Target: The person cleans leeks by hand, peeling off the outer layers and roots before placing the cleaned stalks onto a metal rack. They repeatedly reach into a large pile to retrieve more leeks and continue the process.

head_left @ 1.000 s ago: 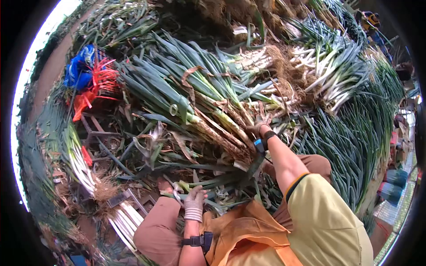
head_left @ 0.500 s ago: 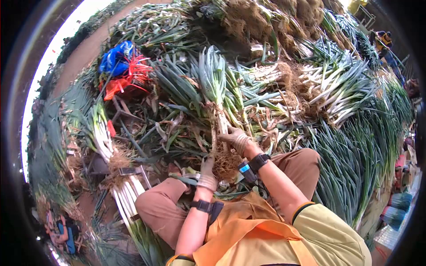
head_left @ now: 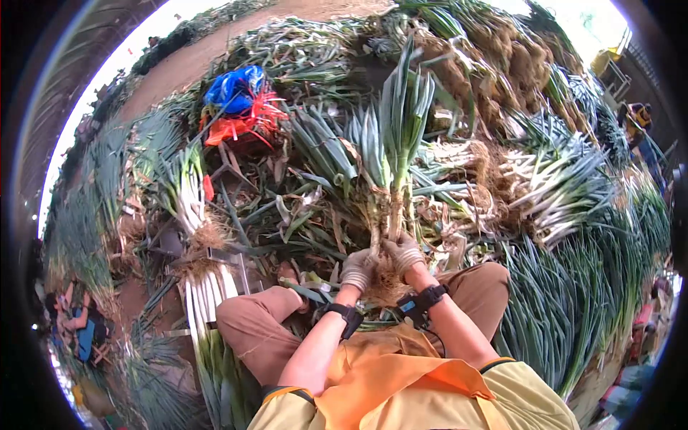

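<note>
In front of my lap, a few large green onions [head_left: 405, 118] stand roughly upright, leaves pointing away from me and roots toward me. My left hand [head_left: 358, 269], in a pale work glove, is closed around the lower stem of one at the left. The gloved right hand [head_left: 403, 254] grips another stem close to its root end. Brown shaggy roots [head_left: 387, 283] hang between the two wrists. Both sets of fingertips are partly hidden by the stems.
A metal stand [head_left: 240, 269] at the left carries a bundle of green onions [head_left: 208, 301]. Blue plastic [head_left: 236, 89] and red ties [head_left: 265, 111] sit beyond it. Green onion piles [head_left: 566, 287] lie at the right. Other people [head_left: 82, 326] are at the far left and right.
My right hand has slid down to the root end, and my left hand has moved up beside it. The held stems now stand apart at the top. The camera view has shifted.
</note>
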Demonstrator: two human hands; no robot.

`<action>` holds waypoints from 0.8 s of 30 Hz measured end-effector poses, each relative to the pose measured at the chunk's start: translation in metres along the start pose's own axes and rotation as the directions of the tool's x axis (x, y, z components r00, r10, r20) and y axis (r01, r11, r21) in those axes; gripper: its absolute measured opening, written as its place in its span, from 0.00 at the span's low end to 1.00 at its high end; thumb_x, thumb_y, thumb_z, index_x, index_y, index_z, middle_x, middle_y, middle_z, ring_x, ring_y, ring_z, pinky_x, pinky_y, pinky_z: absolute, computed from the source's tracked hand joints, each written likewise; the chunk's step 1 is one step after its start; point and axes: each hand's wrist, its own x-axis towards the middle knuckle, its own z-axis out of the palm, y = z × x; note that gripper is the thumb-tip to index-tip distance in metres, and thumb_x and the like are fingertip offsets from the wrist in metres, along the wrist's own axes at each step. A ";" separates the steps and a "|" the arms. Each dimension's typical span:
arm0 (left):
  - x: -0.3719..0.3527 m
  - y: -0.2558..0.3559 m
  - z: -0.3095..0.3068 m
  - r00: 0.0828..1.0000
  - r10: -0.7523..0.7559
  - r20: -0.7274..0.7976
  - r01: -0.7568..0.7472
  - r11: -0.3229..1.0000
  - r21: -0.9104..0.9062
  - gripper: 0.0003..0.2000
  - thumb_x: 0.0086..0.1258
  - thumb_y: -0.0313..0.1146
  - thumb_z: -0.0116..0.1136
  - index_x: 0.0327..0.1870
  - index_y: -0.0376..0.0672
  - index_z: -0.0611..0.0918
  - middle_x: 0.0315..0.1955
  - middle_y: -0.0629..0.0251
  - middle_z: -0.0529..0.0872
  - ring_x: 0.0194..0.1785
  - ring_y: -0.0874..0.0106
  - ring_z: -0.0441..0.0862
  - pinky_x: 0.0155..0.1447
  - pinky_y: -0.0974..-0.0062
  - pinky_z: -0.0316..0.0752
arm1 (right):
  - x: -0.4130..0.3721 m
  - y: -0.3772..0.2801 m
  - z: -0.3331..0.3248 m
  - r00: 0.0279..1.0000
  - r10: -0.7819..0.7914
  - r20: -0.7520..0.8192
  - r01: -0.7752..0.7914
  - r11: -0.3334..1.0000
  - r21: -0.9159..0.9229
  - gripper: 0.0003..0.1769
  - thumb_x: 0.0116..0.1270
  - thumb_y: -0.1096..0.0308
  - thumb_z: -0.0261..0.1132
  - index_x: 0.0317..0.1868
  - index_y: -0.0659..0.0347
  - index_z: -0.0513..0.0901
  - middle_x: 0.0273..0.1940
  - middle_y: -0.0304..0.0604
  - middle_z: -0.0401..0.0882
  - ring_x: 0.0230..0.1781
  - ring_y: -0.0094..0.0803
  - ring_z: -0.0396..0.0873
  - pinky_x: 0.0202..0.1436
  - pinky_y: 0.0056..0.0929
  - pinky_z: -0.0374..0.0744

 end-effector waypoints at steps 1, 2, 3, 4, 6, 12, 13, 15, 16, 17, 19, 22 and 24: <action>-0.005 0.022 -0.003 0.999 -0.040 -0.002 0.038 0.970 -0.240 0.16 0.59 0.35 0.56 0.45 0.35 0.76 0.36 0.59 0.82 0.38 0.71 0.77 0.44 0.77 0.70 | 0.003 0.001 -0.001 0.997 -0.022 0.068 0.027 0.997 -0.067 0.07 0.58 0.70 0.60 0.35 0.65 0.75 0.26 0.37 0.76 0.24 0.22 0.71 0.27 0.22 0.70; -0.012 0.043 -0.007 0.997 -0.079 0.006 0.072 0.883 -0.464 0.18 0.60 0.37 0.56 0.47 0.35 0.75 0.39 0.61 0.81 0.39 0.73 0.76 0.45 0.78 0.70 | 0.008 0.002 -0.003 0.990 -0.038 0.137 0.056 0.990 -0.130 0.07 0.60 0.69 0.59 0.35 0.65 0.75 0.26 0.36 0.76 0.24 0.22 0.70 0.27 0.22 0.69; -0.017 0.065 -0.017 0.990 -0.091 0.112 0.142 0.740 -0.657 0.18 0.60 0.37 0.57 0.48 0.35 0.75 0.40 0.63 0.80 0.40 0.74 0.75 0.46 0.79 0.69 | 0.012 0.000 -0.008 0.979 -0.043 0.201 0.114 0.928 -0.356 0.10 0.62 0.65 0.58 0.36 0.66 0.76 0.26 0.35 0.75 0.25 0.21 0.69 0.28 0.22 0.69; -0.022 0.074 -0.021 0.974 -0.077 0.214 0.220 0.551 -0.805 0.19 0.60 0.36 0.57 0.50 0.36 0.74 0.42 0.64 0.80 0.42 0.74 0.75 0.47 0.79 0.69 | 0.008 -0.013 -0.009 0.958 0.081 0.274 0.003 0.956 -0.295 0.13 0.64 0.62 0.56 0.35 0.66 0.76 0.24 0.34 0.74 0.24 0.21 0.68 0.28 0.22 0.69; -0.022 0.056 -0.015 0.950 -0.178 0.257 0.308 0.388 -0.869 0.18 0.59 0.32 0.58 0.49 0.37 0.74 0.39 0.66 0.79 0.41 0.75 0.75 0.47 0.78 0.70 | 0.000 -0.021 -0.011 0.938 0.009 0.347 0.104 0.947 -0.306 0.14 0.63 0.62 0.57 0.37 0.67 0.77 0.25 0.36 0.76 0.25 0.22 0.70 0.30 0.22 0.70; -0.015 0.051 -0.008 0.862 -0.348 0.369 0.472 0.283 -0.835 0.12 0.56 0.26 0.54 0.43 0.35 0.77 0.34 0.63 0.80 0.35 0.71 0.78 0.40 0.75 0.74 | -0.015 0.005 -0.014 0.997 -0.033 0.066 0.037 0.997 -0.073 0.12 0.62 0.64 0.58 0.40 0.64 0.80 0.29 0.37 0.80 0.27 0.21 0.73 0.34 0.22 0.73; -0.020 0.046 -0.013 0.869 -0.285 0.404 0.476 0.258 -0.841 0.12 0.57 0.29 0.55 0.42 0.35 0.77 0.33 0.63 0.80 0.33 0.69 0.78 0.40 0.74 0.74 | -0.021 -0.005 -0.012 0.986 0.168 0.004 -0.164 0.956 0.243 0.11 0.63 0.67 0.56 0.38 0.64 0.80 0.27 0.37 0.79 0.26 0.21 0.74 0.30 0.22 0.74; -0.025 0.054 -0.013 0.855 -0.306 0.419 0.475 0.134 -0.870 0.10 0.58 0.32 0.54 0.39 0.39 0.77 0.31 0.64 0.80 0.32 0.68 0.78 0.36 0.71 0.74 | -0.019 0.005 -0.011 0.993 0.039 -0.110 -0.043 0.998 -0.040 0.10 0.64 0.67 0.55 0.37 0.65 0.80 0.26 0.38 0.78 0.25 0.21 0.74 0.27 0.21 0.74; -0.025 0.057 -0.014 0.847 -0.319 0.426 0.478 0.105 -0.872 0.10 0.58 0.33 0.55 0.37 0.39 0.77 0.29 0.65 0.80 0.31 0.69 0.77 0.36 0.71 0.73 | -0.014 0.016 -0.009 0.980 -0.122 -0.157 0.063 0.939 -0.339 0.10 0.64 0.68 0.55 0.36 0.65 0.80 0.25 0.38 0.78 0.23 0.22 0.75 0.25 0.21 0.75; -0.023 0.051 -0.014 0.843 -0.321 0.431 0.484 0.105 -0.869 0.10 0.58 0.33 0.55 0.37 0.39 0.77 0.29 0.65 0.80 0.31 0.69 0.77 0.36 0.71 0.73 | -0.004 0.036 -0.008 0.991 0.084 -0.109 -0.083 0.996 0.006 0.08 0.62 0.69 0.56 0.35 0.64 0.80 0.22 0.37 0.76 0.19 0.22 0.75 0.20 0.20 0.74; -0.025 0.015 -0.003 0.728 -0.537 0.426 0.608 0.217 -0.764 0.10 0.57 0.35 0.56 0.35 0.40 0.78 0.28 0.66 0.80 0.32 0.69 0.77 0.37 0.72 0.73 | -0.014 0.015 -0.009 0.995 0.073 -0.070 -0.082 0.987 -0.138 0.08 0.62 0.69 0.56 0.36 0.64 0.79 0.22 0.37 0.76 0.18 0.22 0.74 0.19 0.20 0.73; -0.041 -0.005 0.009 0.843 -0.408 0.350 0.476 0.265 -0.838 0.09 0.56 0.37 0.57 0.31 0.41 0.79 0.28 0.64 0.80 0.32 0.69 0.77 0.38 0.72 0.73 | -0.031 -0.020 -0.031 0.990 -0.118 -0.082 0.070 0.892 -0.446 0.11 0.63 0.68 0.56 0.43 0.61 0.78 0.25 0.41 0.79 0.19 0.23 0.75 0.22 0.21 0.76; -0.043 -0.035 0.010 0.674 -0.564 0.477 0.589 0.022 -0.808 0.09 0.53 0.34 0.58 0.31 0.38 0.79 0.30 0.62 0.80 0.33 0.66 0.78 0.40 0.69 0.74 | -0.022 -0.029 -0.049 0.969 -0.224 -0.103 0.132 0.823 -0.552 0.15 0.62 0.68 0.58 0.50 0.60 0.74 0.37 0.49 0.80 0.33 0.29 0.78 0.34 0.23 0.78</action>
